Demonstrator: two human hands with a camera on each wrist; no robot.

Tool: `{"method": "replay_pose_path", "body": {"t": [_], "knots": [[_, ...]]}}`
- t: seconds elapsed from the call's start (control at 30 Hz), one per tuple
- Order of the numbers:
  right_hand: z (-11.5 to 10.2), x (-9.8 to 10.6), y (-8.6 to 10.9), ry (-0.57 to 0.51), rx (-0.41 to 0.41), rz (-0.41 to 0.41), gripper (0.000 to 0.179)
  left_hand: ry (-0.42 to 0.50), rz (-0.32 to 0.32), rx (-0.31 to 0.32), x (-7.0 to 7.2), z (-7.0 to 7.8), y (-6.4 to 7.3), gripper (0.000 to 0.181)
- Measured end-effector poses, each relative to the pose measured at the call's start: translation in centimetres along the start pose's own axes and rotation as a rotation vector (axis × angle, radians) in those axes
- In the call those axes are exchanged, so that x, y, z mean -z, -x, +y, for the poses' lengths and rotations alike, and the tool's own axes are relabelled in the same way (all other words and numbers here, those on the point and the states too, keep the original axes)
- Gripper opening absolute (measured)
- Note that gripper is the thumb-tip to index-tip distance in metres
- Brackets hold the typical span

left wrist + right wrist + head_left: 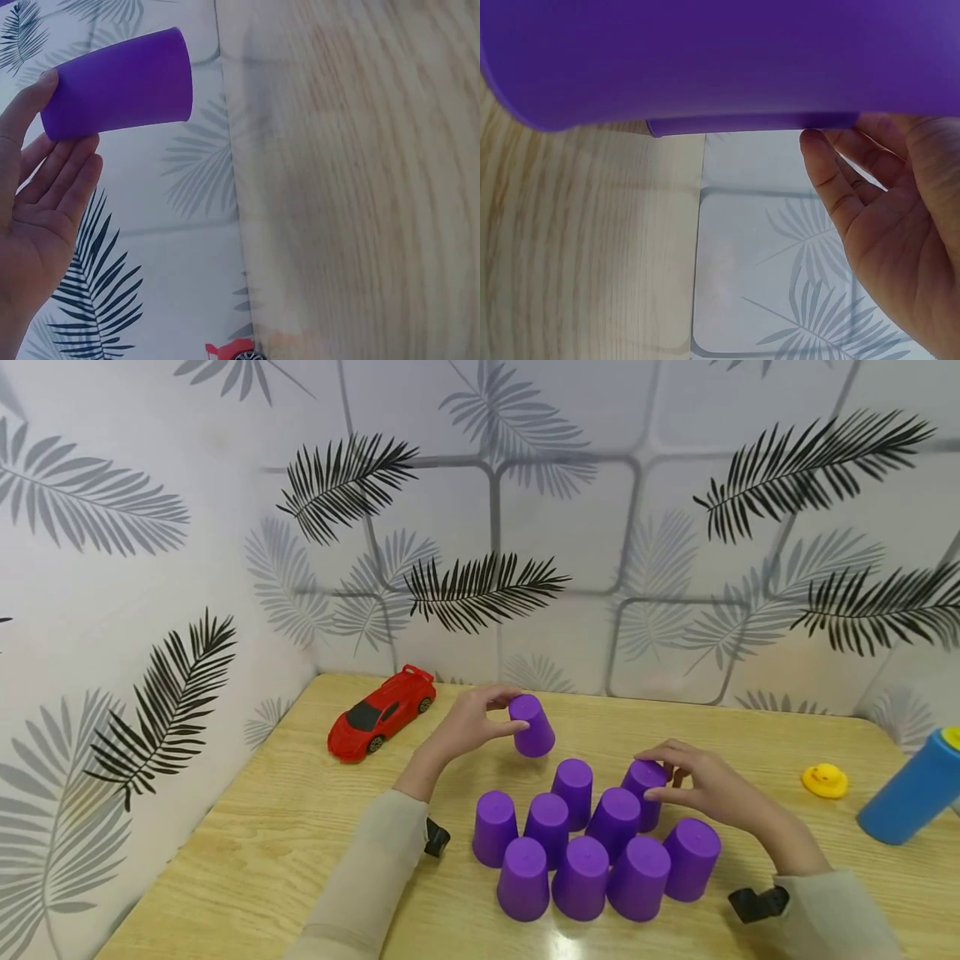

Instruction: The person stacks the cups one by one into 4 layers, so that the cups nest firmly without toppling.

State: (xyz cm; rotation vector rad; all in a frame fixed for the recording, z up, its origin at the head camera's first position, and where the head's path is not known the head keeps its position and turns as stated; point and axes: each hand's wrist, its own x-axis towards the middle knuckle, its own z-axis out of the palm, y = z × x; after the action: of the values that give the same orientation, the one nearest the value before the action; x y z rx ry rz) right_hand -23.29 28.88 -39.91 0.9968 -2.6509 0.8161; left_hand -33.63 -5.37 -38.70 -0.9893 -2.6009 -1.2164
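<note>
Over on the far left, a red toy sports car [381, 714] is resting behind and left of the cup cluster [614, 827]. The left hand [474, 720] is pinching 1 upside-down purple cup [533, 727], which is hanging above the wood-grain table [247, 860] behind the cluster's left half. The cluster itself is showing 9 inverted cups, and the right hand [705, 783] is gripping its back-right cup [643, 777] by the top. Right of the cluster, a yellow toy duck [825, 782] is sitting, and farther right a blue bottle [907, 789] is standing.
</note>
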Motion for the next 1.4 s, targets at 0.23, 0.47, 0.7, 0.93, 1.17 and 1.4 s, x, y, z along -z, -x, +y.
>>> {"method": "replay_pose_path", "body": {"t": [0.23,0.47,0.7,0.93,1.17,1.4], "knots": [[0.1,0.0,0.0,-0.021,0.000,0.001,0.039,0.016,0.019,0.002,-1.7,-0.2,-1.3,0.047],[0.2,-0.1,0.0,-0.028,0.008,-0.006,0.039,-0.003,-0.003,0.013,-2.8,-0.9,-1.8,0.047],[0.2,-0.1,0.1,-0.024,0.009,-0.003,0.039,-0.039,-0.046,0.023,-3.1,-1.1,-2.2,0.047],[0.4,-0.1,0.2,-0.029,0.010,0.000,0.040,-0.077,-0.116,0.081,-2.8,-1.1,-3.3,0.050],[0.4,-0.2,0.2,-0.020,-0.009,-0.005,0.039,-0.086,-0.147,0.120,-2.6,-0.8,-3.6,0.050],[0.1,0.3,0.2,-0.018,-0.040,-0.033,0.040,-0.073,-0.133,0.148,-2.6,-0.6,-3.3,0.059]]}}
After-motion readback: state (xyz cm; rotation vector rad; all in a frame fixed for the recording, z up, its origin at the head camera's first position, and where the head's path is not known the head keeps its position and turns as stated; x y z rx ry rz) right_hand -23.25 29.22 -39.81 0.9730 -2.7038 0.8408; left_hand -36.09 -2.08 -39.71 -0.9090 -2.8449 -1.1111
